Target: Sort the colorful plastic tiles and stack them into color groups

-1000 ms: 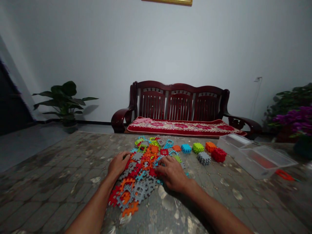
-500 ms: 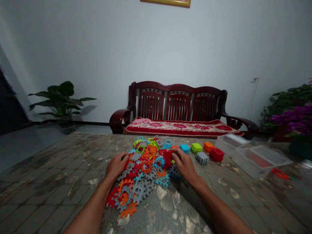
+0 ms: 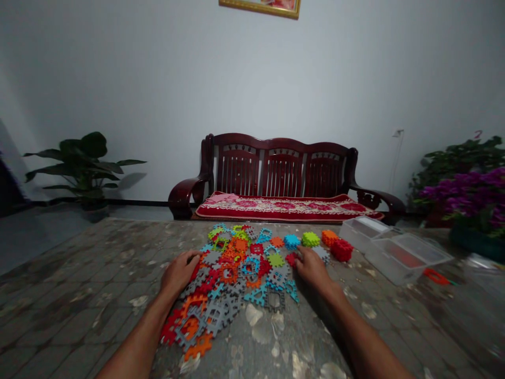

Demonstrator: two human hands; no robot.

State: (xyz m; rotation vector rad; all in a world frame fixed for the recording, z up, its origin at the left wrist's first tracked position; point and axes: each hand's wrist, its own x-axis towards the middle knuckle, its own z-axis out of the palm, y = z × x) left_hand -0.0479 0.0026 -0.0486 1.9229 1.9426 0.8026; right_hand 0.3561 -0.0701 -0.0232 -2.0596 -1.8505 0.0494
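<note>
Flat interlocking plastic tiles [image 3: 215, 310] with toothed edges, in red, orange, grey, blue and green, lie in a loose heap on the table. At the heap's left edge, my left hand [image 3: 177, 272] is closed with its thumb and fingers around a red tile [image 3: 196, 270], partly hidden by the hand. On the right side, my right hand [image 3: 312, 267] has curled fingers pinching at a small red tile [image 3: 291, 258]. A green tile [image 3: 275, 260] and a grey window tile [image 3: 278, 278] lie left of it.
Behind my right hand stand neat stacks: blue [image 3: 292, 241], green [image 3: 310, 239], orange [image 3: 329, 237], red [image 3: 341, 249] and grey [image 3: 321, 254]. Clear plastic boxes [image 3: 398, 258] and orange-handled scissors [image 3: 436, 276] are farther right. A wooden bench [image 3: 282, 168] stands beyond the table.
My right hand has moved right, away from the middle of the heap, uncovering the green and grey tiles. My left hand stays at the heap's left edge. The view has shifted slightly.
</note>
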